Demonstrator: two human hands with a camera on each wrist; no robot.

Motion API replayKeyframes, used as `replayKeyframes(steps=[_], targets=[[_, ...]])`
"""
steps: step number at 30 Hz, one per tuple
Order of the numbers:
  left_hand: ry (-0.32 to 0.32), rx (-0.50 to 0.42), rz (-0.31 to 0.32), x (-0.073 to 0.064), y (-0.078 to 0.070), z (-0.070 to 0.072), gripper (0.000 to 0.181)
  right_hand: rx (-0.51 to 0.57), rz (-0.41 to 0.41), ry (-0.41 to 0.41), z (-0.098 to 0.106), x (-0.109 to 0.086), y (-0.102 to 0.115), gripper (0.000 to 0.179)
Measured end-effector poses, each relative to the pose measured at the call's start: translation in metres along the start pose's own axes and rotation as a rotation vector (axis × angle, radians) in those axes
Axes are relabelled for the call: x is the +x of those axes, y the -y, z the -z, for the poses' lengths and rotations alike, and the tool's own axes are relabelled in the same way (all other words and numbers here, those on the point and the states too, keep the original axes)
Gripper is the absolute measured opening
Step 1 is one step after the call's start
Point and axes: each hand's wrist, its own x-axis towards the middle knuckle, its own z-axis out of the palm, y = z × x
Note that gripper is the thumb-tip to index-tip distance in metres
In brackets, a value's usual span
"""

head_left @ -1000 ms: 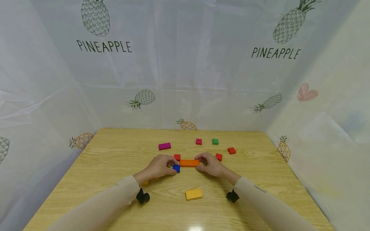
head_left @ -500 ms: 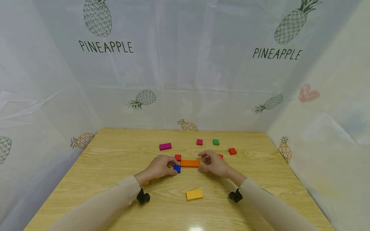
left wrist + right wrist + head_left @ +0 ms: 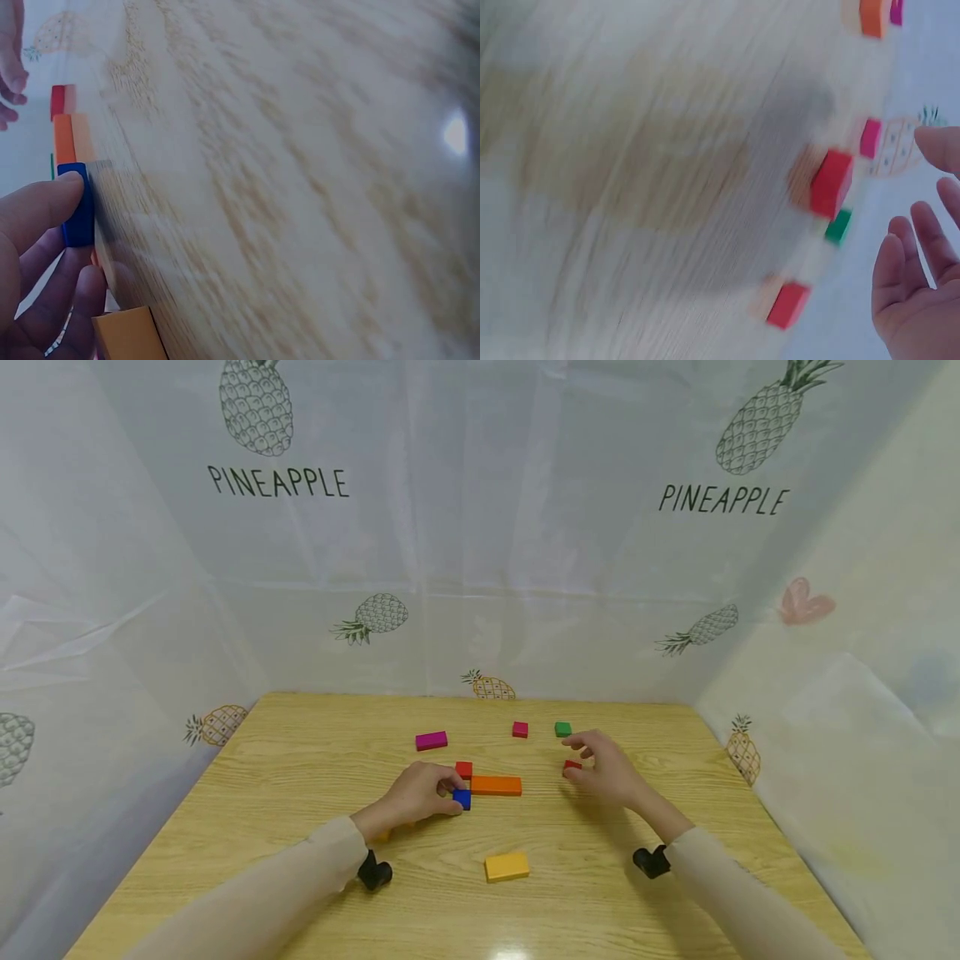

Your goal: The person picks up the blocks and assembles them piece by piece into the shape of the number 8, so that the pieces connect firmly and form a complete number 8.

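My left hand [image 3: 422, 793] pinches a small blue block [image 3: 462, 800] on the table; in the left wrist view the thumb lies on the blue block [image 3: 76, 206]. That block sits at the left end of a long orange block [image 3: 496, 786], with a red block [image 3: 464, 769] just behind. My right hand [image 3: 611, 774] hovers with fingers spread at another red block [image 3: 572, 765], partly covered by it in the head view. In the right wrist view, this red block [image 3: 831, 184] stands apart from the fingers, and a second red block [image 3: 787, 304] shows too.
Along the back are a purple block [image 3: 431, 741], a pink block [image 3: 520, 729] and a green block [image 3: 563, 728]. A yellow block [image 3: 507, 867] lies in front. An orange-yellow piece [image 3: 384, 837] is partly hidden under the left wrist. White pineapple-print cloth [image 3: 480, 543] surrounds the table.
My right hand has let go of the long orange block's right end and moved right to the red block. The left hand stays on the blue block.
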Motion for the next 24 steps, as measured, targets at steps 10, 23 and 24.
replayKeyframes(steps=[10,23,24], targets=[[0.000,-0.009,0.006,-0.001,0.001,-0.001,0.023,0.057,-0.123,0.071,0.012,-0.008,-0.023,0.050],[-0.001,-0.003,-0.015,0.000,0.003,0.000,0.023,0.097,-0.165,0.101,-0.001,-0.011,-0.034,0.045],[0.001,-0.007,-0.010,0.000,0.003,0.000,0.023,0.097,-0.168,0.102,-0.002,-0.011,-0.035,0.045]])
